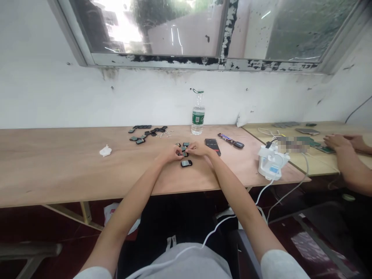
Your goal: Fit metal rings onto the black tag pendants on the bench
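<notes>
My left hand and my right hand meet over the table. Between them is a small black device with a grey-green face, pinched by the fingertips of both hands. The fingers partly cover it, and its details are too small to read. Just beyond the fingers lies a similar small black piece. Nearer to me, below the hands, another black device with a grey face lies flat on the wood.
On the wooden table, several black pieces lie at the left back near small white bits. Crumpled white tissue, a water bottle, a phone, a snack bar and a white appliance stand around. A co-worker's hands are at right.
</notes>
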A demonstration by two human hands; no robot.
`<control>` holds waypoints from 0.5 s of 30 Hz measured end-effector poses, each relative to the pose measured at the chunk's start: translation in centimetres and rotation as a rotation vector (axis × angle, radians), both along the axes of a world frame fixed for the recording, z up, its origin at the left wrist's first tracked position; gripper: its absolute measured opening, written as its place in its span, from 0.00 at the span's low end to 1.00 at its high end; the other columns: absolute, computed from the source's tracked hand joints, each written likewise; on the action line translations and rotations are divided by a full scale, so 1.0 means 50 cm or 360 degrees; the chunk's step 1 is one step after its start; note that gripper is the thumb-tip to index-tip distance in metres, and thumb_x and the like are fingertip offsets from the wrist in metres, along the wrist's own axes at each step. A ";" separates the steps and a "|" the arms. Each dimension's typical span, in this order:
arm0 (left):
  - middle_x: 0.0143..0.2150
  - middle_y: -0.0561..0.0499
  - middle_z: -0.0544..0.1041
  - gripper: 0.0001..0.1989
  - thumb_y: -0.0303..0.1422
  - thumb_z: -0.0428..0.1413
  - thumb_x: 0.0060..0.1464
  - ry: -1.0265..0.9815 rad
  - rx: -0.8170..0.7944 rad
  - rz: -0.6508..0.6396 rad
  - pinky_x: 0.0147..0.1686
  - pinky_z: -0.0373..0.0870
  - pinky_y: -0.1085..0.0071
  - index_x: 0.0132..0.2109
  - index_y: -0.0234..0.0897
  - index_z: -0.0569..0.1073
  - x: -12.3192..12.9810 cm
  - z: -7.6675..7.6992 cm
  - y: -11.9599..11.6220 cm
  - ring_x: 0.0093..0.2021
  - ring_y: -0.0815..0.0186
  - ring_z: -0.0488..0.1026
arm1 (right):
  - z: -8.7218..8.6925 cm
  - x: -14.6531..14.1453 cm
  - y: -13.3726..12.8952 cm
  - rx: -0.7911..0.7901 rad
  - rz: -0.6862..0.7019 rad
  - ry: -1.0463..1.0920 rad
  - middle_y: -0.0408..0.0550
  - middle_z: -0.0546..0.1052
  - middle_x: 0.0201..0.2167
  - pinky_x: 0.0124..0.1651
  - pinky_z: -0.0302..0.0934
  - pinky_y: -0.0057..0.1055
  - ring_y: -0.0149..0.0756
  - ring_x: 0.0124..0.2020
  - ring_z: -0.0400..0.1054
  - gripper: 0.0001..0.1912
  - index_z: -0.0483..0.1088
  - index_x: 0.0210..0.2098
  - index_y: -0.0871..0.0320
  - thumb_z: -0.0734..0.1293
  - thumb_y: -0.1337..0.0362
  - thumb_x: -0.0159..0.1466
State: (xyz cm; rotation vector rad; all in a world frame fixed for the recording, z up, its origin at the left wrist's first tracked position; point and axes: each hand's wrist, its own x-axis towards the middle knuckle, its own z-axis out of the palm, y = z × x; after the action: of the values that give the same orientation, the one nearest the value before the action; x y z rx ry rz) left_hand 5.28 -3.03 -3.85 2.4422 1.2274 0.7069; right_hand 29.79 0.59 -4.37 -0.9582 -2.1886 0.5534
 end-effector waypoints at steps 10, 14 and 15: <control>0.31 0.49 0.79 0.08 0.37 0.65 0.54 0.0095 -0.0044 0.0051 0.32 0.63 0.68 0.34 0.37 0.84 0.006 0.023 -0.026 0.31 0.64 0.71 | 0.027 0.107 0.019 -0.0276 -0.1465 -0.0326 0.77 0.72 0.67 0.71 0.59 0.54 0.66 0.70 0.66 0.43 0.68 0.67 0.68 0.74 0.43 0.65; 0.29 0.51 0.77 0.08 0.38 0.66 0.54 0.0109 -0.0039 0.0074 0.32 0.62 0.69 0.33 0.38 0.84 0.006 0.022 -0.024 0.30 0.64 0.70 | 0.014 0.104 0.018 -0.0402 -0.1453 -0.0503 0.78 0.73 0.66 0.71 0.59 0.56 0.69 0.70 0.67 0.54 0.65 0.69 0.66 0.82 0.39 0.55; 0.29 0.51 0.77 0.08 0.38 0.66 0.53 0.0102 -0.0038 0.0071 0.31 0.62 0.69 0.33 0.38 0.84 0.006 0.021 -0.023 0.30 0.64 0.70 | 0.013 0.103 0.019 -0.0405 -0.1458 -0.0514 0.78 0.73 0.66 0.71 0.60 0.56 0.69 0.70 0.67 0.55 0.65 0.69 0.66 0.83 0.40 0.54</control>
State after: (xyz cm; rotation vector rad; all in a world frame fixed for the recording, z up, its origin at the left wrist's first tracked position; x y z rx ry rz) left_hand 5.59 -4.17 -2.80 2.4427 1.3104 0.6264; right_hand 34.94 1.52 -3.73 -2.1227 -1.6672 0.2315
